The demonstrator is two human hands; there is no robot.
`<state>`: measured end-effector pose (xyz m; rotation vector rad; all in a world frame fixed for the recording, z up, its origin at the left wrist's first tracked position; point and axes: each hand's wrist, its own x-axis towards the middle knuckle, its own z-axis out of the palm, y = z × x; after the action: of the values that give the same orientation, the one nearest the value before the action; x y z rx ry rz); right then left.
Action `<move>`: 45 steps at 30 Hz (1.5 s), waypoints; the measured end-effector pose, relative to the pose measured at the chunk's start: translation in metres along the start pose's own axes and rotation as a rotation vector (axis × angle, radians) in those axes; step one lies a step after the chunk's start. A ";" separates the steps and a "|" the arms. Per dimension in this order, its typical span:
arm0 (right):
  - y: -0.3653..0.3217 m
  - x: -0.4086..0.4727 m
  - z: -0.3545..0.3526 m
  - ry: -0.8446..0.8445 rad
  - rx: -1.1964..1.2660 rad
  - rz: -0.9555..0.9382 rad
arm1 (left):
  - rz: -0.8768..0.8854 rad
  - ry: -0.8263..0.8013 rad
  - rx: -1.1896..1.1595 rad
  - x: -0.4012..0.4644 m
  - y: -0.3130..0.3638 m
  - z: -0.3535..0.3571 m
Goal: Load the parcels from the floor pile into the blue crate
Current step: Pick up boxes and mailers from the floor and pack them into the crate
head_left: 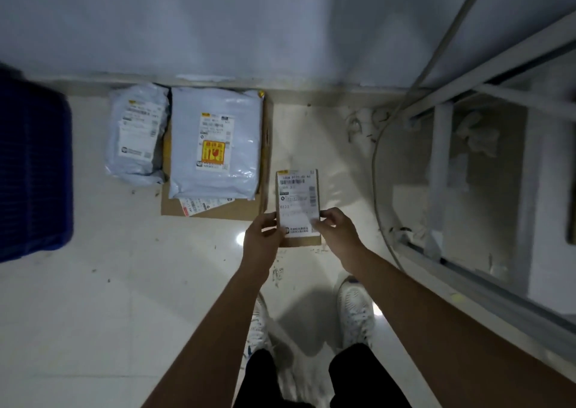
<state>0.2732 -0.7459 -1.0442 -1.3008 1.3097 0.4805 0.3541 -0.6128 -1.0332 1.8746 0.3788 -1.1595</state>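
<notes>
We hold the small brown cardboard parcel with a white label (298, 208) between left hand (261, 240) and right hand (337, 232), well right of the dark blue plastic crate (34, 171). Gripped only at its near corners, it could slip on the way there.

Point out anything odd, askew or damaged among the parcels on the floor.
Little stands out. A white shipping label pokes out crooked from under the large grey plastic mailer bag, lying on the flat brown cardboard sheet. The smaller grey mailer bag looks crumpled. No tears or spills show.
</notes>
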 end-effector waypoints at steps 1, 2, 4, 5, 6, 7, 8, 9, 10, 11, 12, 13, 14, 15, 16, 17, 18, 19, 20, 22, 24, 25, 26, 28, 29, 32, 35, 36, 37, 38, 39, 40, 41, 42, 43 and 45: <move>-0.012 -0.015 -0.006 -0.001 0.041 -0.003 | 0.004 -0.017 -0.035 -0.013 0.014 -0.005; -0.024 -0.029 -0.012 0.001 0.080 -0.019 | 0.004 -0.034 -0.075 -0.026 0.029 -0.010; -0.049 -0.057 -0.025 -0.006 0.122 -0.054 | 0.003 -0.074 -0.148 -0.051 0.061 -0.024; -0.064 -0.072 -0.031 -0.021 0.139 -0.067 | 0.010 -0.096 -0.169 -0.065 0.078 -0.031; -0.079 -0.089 -0.038 -0.042 0.156 -0.074 | 0.017 -0.113 -0.186 -0.079 0.094 -0.039; -0.095 -0.107 -0.044 -0.063 0.165 -0.077 | 0.020 -0.125 -0.192 -0.095 0.111 -0.046; -0.112 -0.126 -0.050 -0.077 0.173 -0.084 | 0.022 -0.129 -0.198 -0.114 0.129 -0.053; -0.129 -0.146 -0.055 -0.084 0.177 -0.097 | 0.029 -0.132 -0.205 -0.133 0.146 -0.061; -0.148 -0.168 -0.060 -0.093 0.182 -0.118 | 0.038 -0.131 -0.219 -0.152 0.161 -0.070; -0.165 -0.190 -0.063 -0.094 0.188 -0.149 | 0.053 -0.129 -0.231 -0.171 0.176 -0.080; -0.182 -0.213 -0.067 -0.089 0.189 -0.186 | 0.072 -0.130 -0.247 -0.192 0.191 -0.089; -0.199 -0.238 -0.070 -0.091 0.188 -0.217 | 0.087 -0.132 -0.261 -0.213 0.204 -0.100; -0.214 -0.264 -0.072 -0.108 0.191 -0.236 | 0.101 -0.131 -0.274 -0.237 0.217 -0.111; -0.228 -0.287 -0.073 -0.136 0.202 -0.250 | 0.116 -0.126 -0.283 -0.260 0.230 -0.121; -0.241 -0.313 -0.074 -0.165 0.211 -0.262 | 0.130 -0.118 -0.291 -0.284 0.241 -0.132; -0.254 -0.339 -0.075 -0.191 0.217 -0.279 | 0.146 -0.109 -0.300 -0.310 0.251 -0.144; -0.268 -0.366 -0.074 -0.216 0.216 -0.303 | 0.166 -0.096 -0.317 -0.335 0.260 -0.158; -0.279 -0.392 -0.071 -0.238 0.205 -0.327 | 0.185 -0.087 -0.326 -0.360 0.267 -0.172; -0.288 -0.418 -0.068 -0.253 0.188 -0.354 | 0.203 -0.078 -0.335 -0.383 0.271 -0.186; -0.304 -0.467 -0.057 -0.270 0.154 -0.404 | 0.243 -0.063 -0.349 -0.428 0.277 -0.214; -0.317 -0.511 -0.039 -0.286 0.132 -0.440 | 0.275 -0.051 -0.380 -0.466 0.279 -0.245; -0.323 -0.531 -0.027 -0.298 0.122 -0.457 | 0.294 -0.044 -0.387 -0.483 0.280 -0.262; -0.330 -0.551 -0.013 -0.311 0.108 -0.477 | 0.311 -0.030 -0.389 -0.498 0.279 -0.282; -0.343 -0.585 0.020 -0.331 0.082 -0.520 | 0.341 -0.002 -0.384 -0.523 0.278 -0.326; -0.348 -0.598 0.039 -0.334 0.079 -0.535 | 0.362 0.005 -0.381 -0.532 0.276 -0.350; -0.360 -0.639 0.099 -0.327 0.086 -0.558 | 0.399 0.030 -0.372 -0.550 0.265 -0.422; -0.363 -0.672 0.162 -0.336 0.123 -0.570 | 0.443 0.046 -0.380 -0.566 0.255 -0.487; -0.364 -0.682 0.182 -0.333 0.144 -0.566 | 0.454 0.048 -0.389 -0.571 0.252 -0.508; -0.366 -0.691 0.201 -0.329 0.160 -0.560 | 0.457 0.045 -0.387 -0.576 0.250 -0.526; -0.366 -0.698 0.219 -0.321 0.170 -0.551 | 0.452 0.048 -0.368 -0.580 0.247 -0.544; -0.366 -0.704 0.235 -0.313 0.177 -0.541 | 0.448 0.054 -0.346 -0.584 0.245 -0.560; -0.367 -0.712 0.248 -0.309 0.193 -0.537 | 0.445 0.054 -0.329 -0.586 0.243 -0.573; -0.368 -0.718 0.259 -0.305 0.209 -0.538 | 0.449 0.046 -0.322 -0.586 0.243 -0.586; -0.370 -0.724 0.269 -0.303 0.222 -0.543 | 0.447 0.037 -0.319 -0.587 0.244 -0.598; -0.373 -0.728 0.277 -0.305 0.226 -0.546 | 0.448 0.033 -0.312 -0.586 0.245 -0.608; -0.382 -0.732 0.293 -0.305 0.233 -0.559 | 0.434 0.031 -0.288 -0.581 0.248 -0.628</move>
<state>0.5136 -0.3214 -0.3167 -1.2701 0.6829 0.1190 0.5685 -0.1477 -0.3047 1.6177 0.1340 -0.7413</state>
